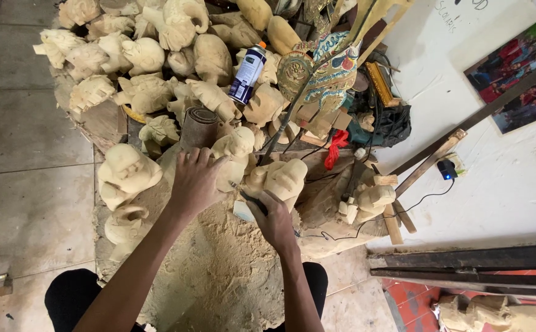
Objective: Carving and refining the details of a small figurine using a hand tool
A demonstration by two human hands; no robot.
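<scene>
Head view: heap of pale unpainted wooden carvings fills twelve o'clock. Left hand lies spread on one pale figure, hiding its base. Right hand grips a thin dark tool; its tip is hard to make out.

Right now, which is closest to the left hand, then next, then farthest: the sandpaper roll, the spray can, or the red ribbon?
From the left hand, in the head view:
1. Sandpaper roll, just above the fingertips.
2. Spray can, farther up, right of the roll.
3. Red ribbon, off to the right, about as far as the can; hard to rank.
</scene>
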